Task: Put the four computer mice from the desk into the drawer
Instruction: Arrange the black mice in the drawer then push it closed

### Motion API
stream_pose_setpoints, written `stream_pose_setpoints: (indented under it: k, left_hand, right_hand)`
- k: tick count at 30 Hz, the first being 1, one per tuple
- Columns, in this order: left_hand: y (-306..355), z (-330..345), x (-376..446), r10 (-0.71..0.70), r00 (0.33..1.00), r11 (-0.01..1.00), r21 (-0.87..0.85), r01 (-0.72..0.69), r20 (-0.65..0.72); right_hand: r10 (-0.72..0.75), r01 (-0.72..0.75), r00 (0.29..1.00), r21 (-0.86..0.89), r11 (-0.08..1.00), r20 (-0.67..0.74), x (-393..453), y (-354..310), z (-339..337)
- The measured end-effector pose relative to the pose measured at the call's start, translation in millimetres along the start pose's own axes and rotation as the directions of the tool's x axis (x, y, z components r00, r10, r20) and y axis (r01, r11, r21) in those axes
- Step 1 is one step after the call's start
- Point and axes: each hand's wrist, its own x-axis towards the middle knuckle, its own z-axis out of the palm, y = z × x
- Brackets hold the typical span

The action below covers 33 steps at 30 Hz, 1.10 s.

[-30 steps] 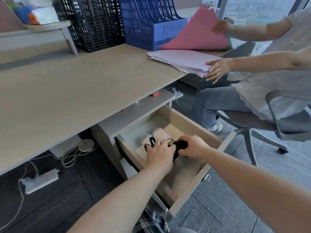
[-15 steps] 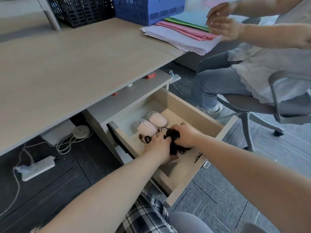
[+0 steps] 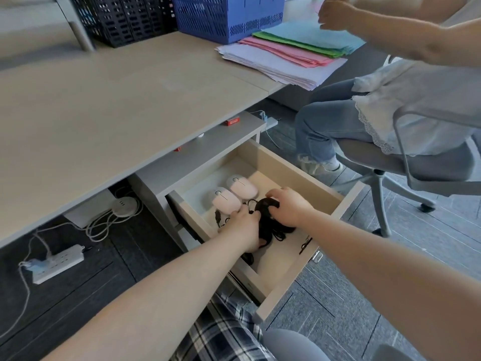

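The wooden drawer (image 3: 299,162) under the desk (image 3: 104,113) stands pulled out. Two pale pink mice lie side by side at its back: one (image 3: 226,200) to the left, the other (image 3: 242,186) to the right. Both my hands are inside the drawer. My right hand (image 3: 289,207) grips a black mouse (image 3: 265,205) from above. My left hand (image 3: 244,229) rests on black cables and another dark object (image 3: 265,231) just beside it; what it covers is mostly hidden. No mice lie on the desk.
A second person sits on an office chair (image 3: 416,165) to the right, handling coloured paper sheets (image 3: 299,50) at the desk corner. Blue (image 3: 229,16) and black (image 3: 125,19) file baskets stand at the back. A power strip (image 3: 57,263) and cables lie on the floor.
My hands have lowered the black mouse and cables deeper into the drawer. The camera tilted down. The other person laid the pink sheet onto the stack and added green and blue ones.
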Motion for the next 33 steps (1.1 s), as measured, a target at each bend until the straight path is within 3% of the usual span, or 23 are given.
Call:
stream_pose_setpoints:
  k: [2, 5, 9, 13, 18, 24, 33]
  left_hand:
    - [-0.3, -10.2, -6.3, 0.008, 1.0, 1.0, 0.022, -0.008, -0.019]
    - [-0.8, -37.0, -19.8, 0.024, 0.994, 0.999, 0.044, -0.019, -0.109]
    - [-4.0, -78.3, -35.4, 0.027, 0.956, 0.998, 0.063, -0.009, -0.292]
    - [-15.5, -108.1, -45.9, 0.015, 0.909, 0.997, 0.078, 0.02, -0.417]
    - [-38.5, -129.3, -55.5, 0.034, 0.823, 0.989, 0.135, 0.052, -0.567]
    - [-75.2, -151.1, -52.2, -0.078, 0.764, 0.988, 0.054, 0.145, -0.64]
    - [-115.4, -175.5, -35.0, -0.246, 0.827, 0.968, -0.077, 0.241, -0.506]
  right_hand:
    - [0.057, -0.033, 0.981, 0.133, 0.991, -0.186, -7.5, -1.3, -13.3]
    - [0.227, -0.072, 0.885, 0.362, 0.929, -0.407, -26.2, 2.5, -34.5]
    - [0.292, -0.089, 0.79, 0.37, 0.925, -0.54, -54.4, 15.9, -40.7]
    - [0.442, -0.192, 0.744, 0.474, 0.86, -0.501, -72.4, 18.4, -23.9]
    - [0.613, -0.22, 0.718, 0.728, 0.649, -0.33, -76.9, 1.8, -7.1]
    - [0.682, -0.269, 0.689, 0.788, 0.554, -0.245, -70.5, -1.9, -6.9]
    - [0.663, -0.341, 0.733, 0.762, 0.551, -0.152, -28.3, -36.9, -11.9]
